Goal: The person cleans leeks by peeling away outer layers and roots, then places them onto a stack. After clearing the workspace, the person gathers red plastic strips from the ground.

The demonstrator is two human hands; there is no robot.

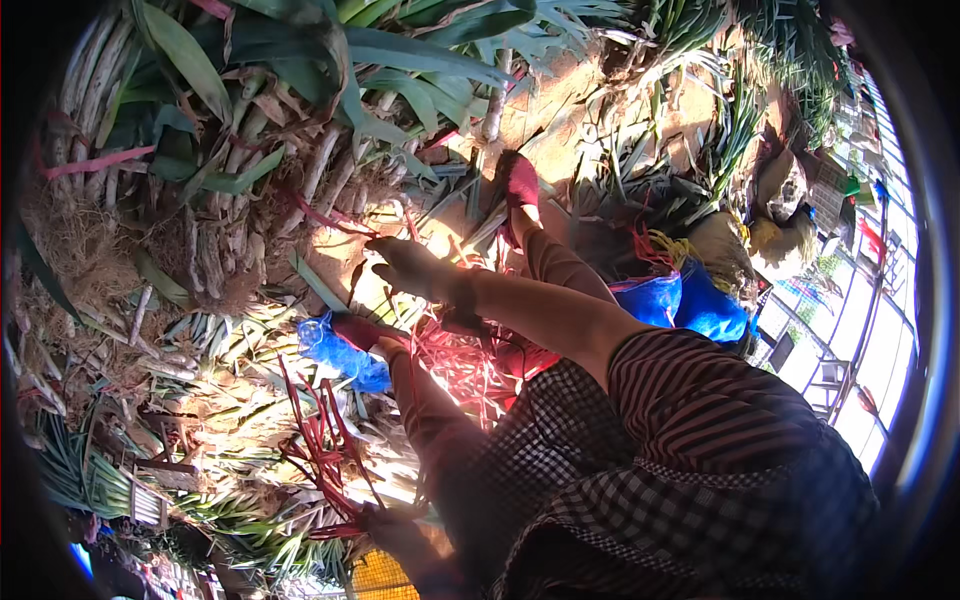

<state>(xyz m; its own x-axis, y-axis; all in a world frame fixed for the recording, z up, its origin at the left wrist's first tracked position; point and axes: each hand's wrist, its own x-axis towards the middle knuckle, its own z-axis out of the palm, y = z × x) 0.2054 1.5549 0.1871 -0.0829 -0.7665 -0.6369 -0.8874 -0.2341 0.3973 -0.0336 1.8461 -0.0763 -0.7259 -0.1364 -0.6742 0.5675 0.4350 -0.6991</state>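
My left hand (395,528), low in the picture, is closed around a bunch of long red strips (325,450) that fan out above it. My right hand (415,268) reaches forward over the ground between my feet. Its fingers are stretched, with a gap between thumb and fingers. A single red strip (335,222) runs up to its fingertips; whether they pinch it is hard to make out. Just beyond lies a big heap of leeks (250,170), with pale stalks, tangled roots and broad green leaves. A pink tie (100,163) crosses some stalks.
A pile of loose red strips (465,360) lies between my legs. My red shoes (521,182) stand apart, blue plastic (340,352) beside one. Blue bags (690,300) sit at right. Leaf scraps (240,390) cover the ground. A yellow mesh crate (380,578) is below my left hand.
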